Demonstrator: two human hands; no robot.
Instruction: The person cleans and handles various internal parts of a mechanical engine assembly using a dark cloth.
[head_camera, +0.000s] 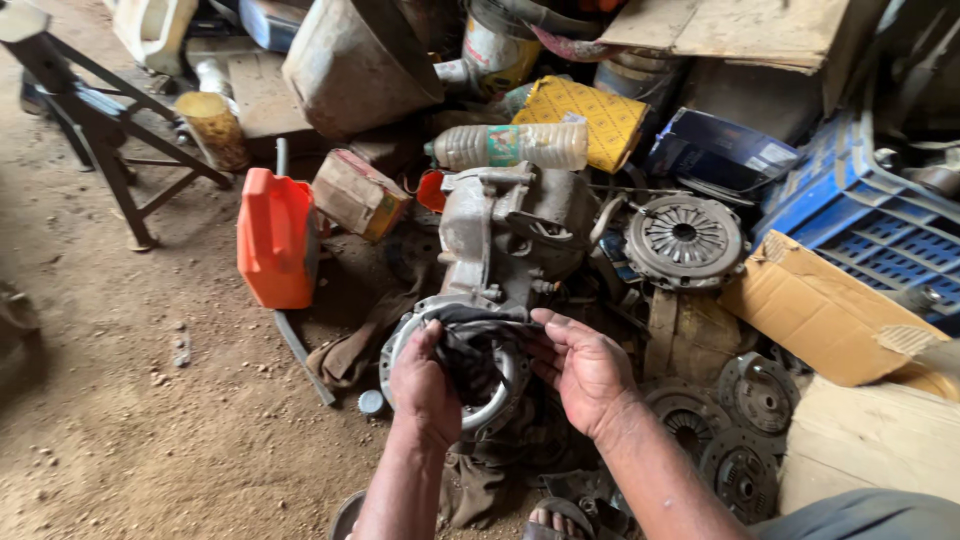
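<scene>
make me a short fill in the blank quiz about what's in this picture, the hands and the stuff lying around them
1. Both hands, left hand and right hand, hold a dark ____ against the round metal ring.
2. The jerry can on the dirt floor is ____ in colour.
3. The plastic bottle lies on its ____ above the grey metal housing.
4. The crate behind the cardboard box is ____.

Missing words: cloth; orange; side; blue

At lower centre, the left hand and right hand grip a dark rag over a round grey metal housing; an orange plastic jerrycan stands at left.
</scene>
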